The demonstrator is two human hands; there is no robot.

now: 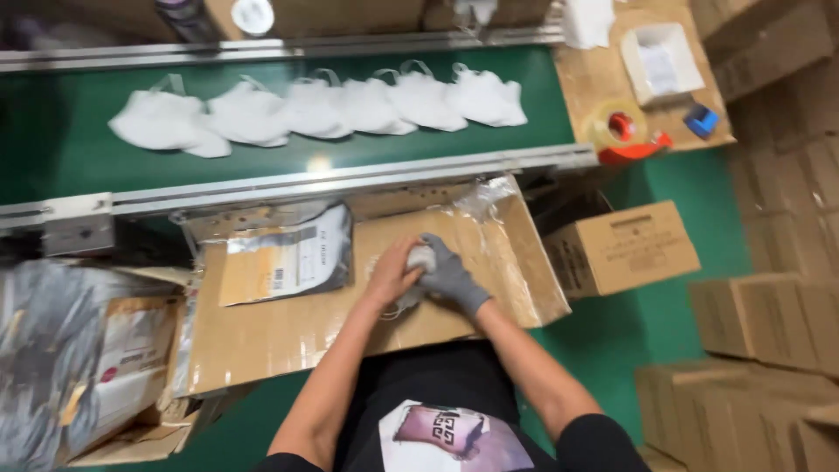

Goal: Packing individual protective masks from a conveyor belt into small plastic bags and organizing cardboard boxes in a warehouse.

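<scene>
Both hands meet over one white face mask (421, 259) on the cardboard-covered tabletop (288, 336): bare left hand (391, 273) and grey-gloved right hand (448, 273) have their fingers curled shut around it, pressing it flat. It looks light, soft and easily crushed, best held by the edges or ear loops. Beside them lies one flat silver pouch (293, 258); beyond, six more masks (319, 109) overlap in a row on the green conveyor belt (70, 153), with one tape roll (616, 125) at its end.

One white face mask (418, 262), folded and partly hidden, lies flat on a cardboard work surface (288, 328) just below the conveyor. Bare left hand (393, 273) and grey-gloved right hand (450, 273) press on it.
</scene>
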